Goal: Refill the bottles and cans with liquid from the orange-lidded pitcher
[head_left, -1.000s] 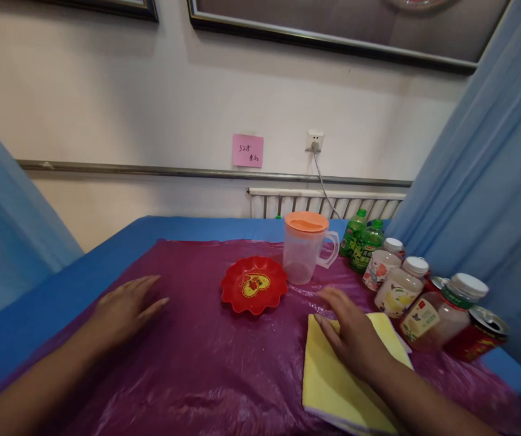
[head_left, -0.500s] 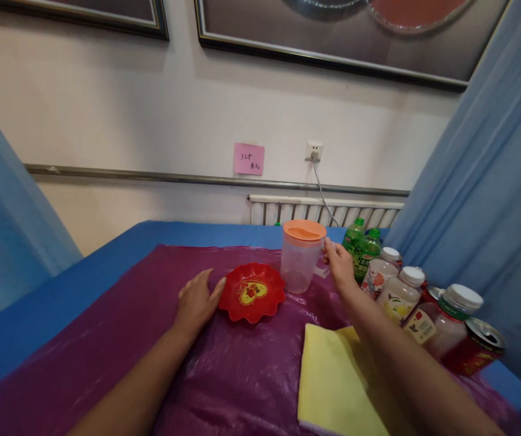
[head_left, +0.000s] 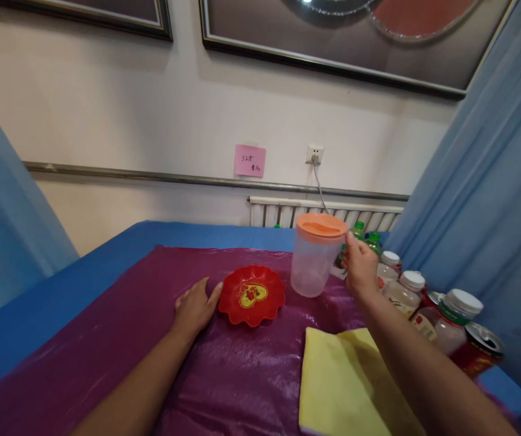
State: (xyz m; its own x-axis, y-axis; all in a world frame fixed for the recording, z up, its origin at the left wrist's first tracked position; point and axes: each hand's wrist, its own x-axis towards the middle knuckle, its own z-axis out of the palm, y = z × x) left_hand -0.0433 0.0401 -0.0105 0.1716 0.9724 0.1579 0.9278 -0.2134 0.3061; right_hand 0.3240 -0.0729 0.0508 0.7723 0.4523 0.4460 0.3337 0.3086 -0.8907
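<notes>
A clear plastic pitcher point(head_left: 313, 269) with an orange lid point(head_left: 321, 226) is held by its handle in my right hand point(head_left: 360, 264), the fingers wrapped round it. The pitcher tilts slightly. Whether its base touches the table covering cannot be made out. Left of it lies a red scalloped plate point(head_left: 237, 310) with a yellow heart print in the middle. My left hand point(head_left: 195, 309) rests on the purple plastic sheet point(head_left: 119, 321) at the plate's left edge, thumb and fingers apart, holding nothing.
A folded yellow cloth point(head_left: 337, 381) lies in front of the pitcher, partly under my right forearm. Along the right side stand green bottles point(head_left: 373, 241), white-capped bottles point(head_left: 409, 289) and a red can point(head_left: 480, 351). Behind the table are a radiator point(head_left: 282, 212) and a wall socket point(head_left: 314, 154).
My right hand has moved to the right with the pitcher, which now stands farther from the red plate and more tilted. My left hand has stayed beside the plate.
</notes>
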